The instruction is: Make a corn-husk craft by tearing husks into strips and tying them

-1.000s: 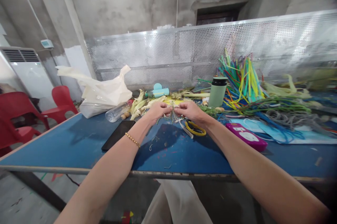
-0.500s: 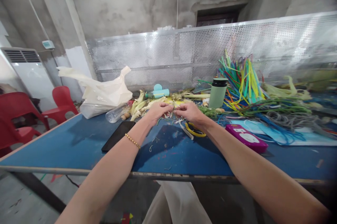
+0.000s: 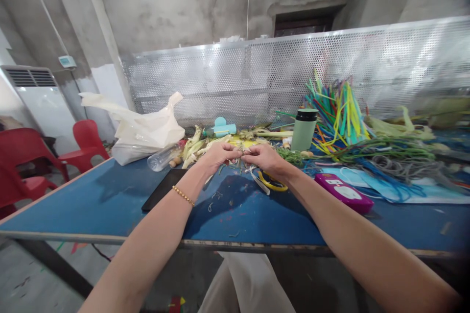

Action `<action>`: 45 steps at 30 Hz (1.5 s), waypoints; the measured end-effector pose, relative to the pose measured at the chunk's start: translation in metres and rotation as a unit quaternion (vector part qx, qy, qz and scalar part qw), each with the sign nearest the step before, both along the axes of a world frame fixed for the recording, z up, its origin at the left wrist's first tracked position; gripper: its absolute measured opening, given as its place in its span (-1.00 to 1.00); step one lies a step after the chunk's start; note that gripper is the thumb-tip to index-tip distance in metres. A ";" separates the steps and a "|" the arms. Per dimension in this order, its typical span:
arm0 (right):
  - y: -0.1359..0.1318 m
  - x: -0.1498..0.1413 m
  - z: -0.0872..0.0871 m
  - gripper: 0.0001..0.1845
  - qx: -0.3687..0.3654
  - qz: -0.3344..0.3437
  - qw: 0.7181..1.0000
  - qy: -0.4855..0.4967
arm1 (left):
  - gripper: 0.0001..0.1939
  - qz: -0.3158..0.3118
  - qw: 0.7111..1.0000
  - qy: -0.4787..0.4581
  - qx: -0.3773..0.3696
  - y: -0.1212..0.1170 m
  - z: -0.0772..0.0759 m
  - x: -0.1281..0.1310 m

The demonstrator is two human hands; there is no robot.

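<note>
My left hand (image 3: 220, 155) and my right hand (image 3: 265, 157) meet fingertip to fingertip above the blue table (image 3: 242, 220). The fingers of both are pinched together, and whatever lies between them is too small to make out. Pale corn husks (image 3: 196, 149) lie just past and left of my left hand. Beneath my right wrist is a yellow loop (image 3: 272, 181), perhaps a scissors handle, with whitish strips beside it. A dark phone or tablet (image 3: 163, 190) rests by my left forearm.
A white plastic bag (image 3: 147, 129) and a clear bottle (image 3: 157, 161) stand at left. To the right are a green tumbler (image 3: 304, 132), colourful strips (image 3: 340, 112), a purple box (image 3: 343, 193), cords (image 3: 392, 168) and blue face masks (image 3: 422, 190). A perforated metal screen (image 3: 220, 83) borders the back.
The fingertips of my two hands have drawn slightly closer together, and my left hand has shifted a little. The things on the table stay put.
</note>
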State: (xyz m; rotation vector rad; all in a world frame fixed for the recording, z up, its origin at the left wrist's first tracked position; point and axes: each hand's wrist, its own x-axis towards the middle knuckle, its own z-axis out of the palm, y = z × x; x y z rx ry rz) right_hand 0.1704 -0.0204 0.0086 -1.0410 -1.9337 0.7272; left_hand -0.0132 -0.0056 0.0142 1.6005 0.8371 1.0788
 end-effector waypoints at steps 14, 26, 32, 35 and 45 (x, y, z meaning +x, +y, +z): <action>-0.009 0.001 0.015 -0.69 -0.006 -0.062 0.995 0.080 | -0.77 0.019 1.000 0.014 0.012 0.000 -0.005 0.005; -0.005 -0.003 0.009 -0.70 -0.016 -0.081 0.988 0.126 | -0.75 0.009 0.999 -0.035 -0.025 0.004 -0.008 0.007; -0.007 -0.003 0.009 -0.65 -0.032 -0.024 0.994 0.102 | -0.70 0.036 0.997 -0.066 0.004 0.001 -0.005 0.004; -0.006 -0.004 0.006 -0.66 -0.019 -0.036 0.994 0.103 | -0.70 0.008 0.997 -0.075 -0.010 -0.001 -0.004 0.005; -0.007 -0.006 0.005 -0.72 0.002 -0.038 0.998 0.048 | -0.68 0.039 0.997 -0.069 -0.009 0.003 -0.003 0.003</action>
